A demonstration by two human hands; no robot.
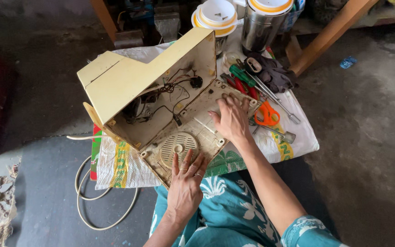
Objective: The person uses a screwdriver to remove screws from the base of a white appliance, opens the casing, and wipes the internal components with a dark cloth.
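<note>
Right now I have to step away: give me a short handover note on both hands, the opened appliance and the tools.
Left hand: flat, open, on the near edge of the base plate, by its round vent grille.
Right hand: flat, open, pressing the plate's far end.
Cream housing: tilted up, open; motor and wiring exposed.
Screwdrivers and orange-handled scissors lie on the sack cloth to the right.
Done: base plate is off the housing. Left: base plate not refitted, tools untouched.

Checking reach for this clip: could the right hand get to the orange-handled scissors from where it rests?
Probably yes. The right hand lies flat on the cream base plate, and the scissors lie just beside it on the cloth, uncovered on the near side, with nothing between.
</note>
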